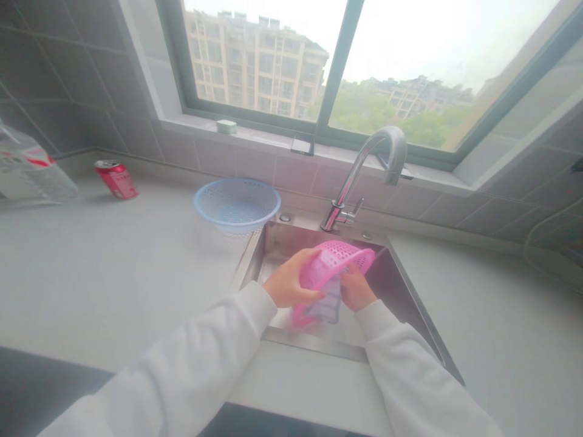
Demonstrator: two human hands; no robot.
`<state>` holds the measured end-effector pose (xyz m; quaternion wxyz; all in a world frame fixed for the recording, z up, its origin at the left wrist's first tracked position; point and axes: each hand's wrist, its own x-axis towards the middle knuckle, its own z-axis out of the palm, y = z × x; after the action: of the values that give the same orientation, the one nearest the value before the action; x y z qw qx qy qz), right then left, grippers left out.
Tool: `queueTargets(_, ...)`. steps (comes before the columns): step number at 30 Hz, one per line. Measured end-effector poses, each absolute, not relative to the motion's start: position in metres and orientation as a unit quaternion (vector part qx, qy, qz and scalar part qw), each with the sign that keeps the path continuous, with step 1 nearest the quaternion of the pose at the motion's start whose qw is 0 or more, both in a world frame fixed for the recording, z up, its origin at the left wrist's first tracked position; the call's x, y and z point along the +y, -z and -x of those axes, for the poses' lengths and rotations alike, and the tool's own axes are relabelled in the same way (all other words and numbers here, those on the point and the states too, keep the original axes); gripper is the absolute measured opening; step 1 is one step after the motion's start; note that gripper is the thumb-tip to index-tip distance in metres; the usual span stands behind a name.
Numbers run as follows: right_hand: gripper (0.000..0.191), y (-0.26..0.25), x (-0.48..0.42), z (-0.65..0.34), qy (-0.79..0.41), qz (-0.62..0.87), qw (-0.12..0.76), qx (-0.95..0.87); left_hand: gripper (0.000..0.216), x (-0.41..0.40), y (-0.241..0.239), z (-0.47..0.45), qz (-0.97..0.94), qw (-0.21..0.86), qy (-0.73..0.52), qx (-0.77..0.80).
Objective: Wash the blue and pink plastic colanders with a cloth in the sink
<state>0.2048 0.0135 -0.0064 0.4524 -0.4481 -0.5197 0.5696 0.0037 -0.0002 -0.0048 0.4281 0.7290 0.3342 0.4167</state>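
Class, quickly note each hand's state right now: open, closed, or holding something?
Left hand: closed on the pink basket.
Right hand: closed, holding a pale cloth at the basket's open side.

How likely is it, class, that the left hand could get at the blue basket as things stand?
Probably yes, after letting go of the pink basket: nothing visible stands between the left hand and the blue basket.

Red can (pixel 117 181) near clear plastic package (pixel 34 173)
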Motion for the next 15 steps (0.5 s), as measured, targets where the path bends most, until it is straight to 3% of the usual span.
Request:
queueTargets(3,0.046,0.006,0.014,-0.204,-0.567,0.454,0.461,-0.51,0.096,0.001,0.005,-0.004,-0.719,0.434,-0.416,0.349)
queueTargets(7,0.045,0.005,0.004,-0.193,-0.479,0.465,0.307,-0.678,0.096,-0.001,0.006,-0.003,-0.73,0.429,-0.399,0.352)
queueTargets(9,0.044,0.004,0.001,-0.193,-0.448,0.454,0.28,-0.718,0.097,-0.001,0.005,-0.003,-0.741,0.427,-0.392,0.34)
queueTargets(15,0.042,0.005,0.013,-0.207,-0.466,0.472,0.444,-0.601,0.097,0.001,0.002,-0.003,-0.731,0.425,-0.41,0.343)
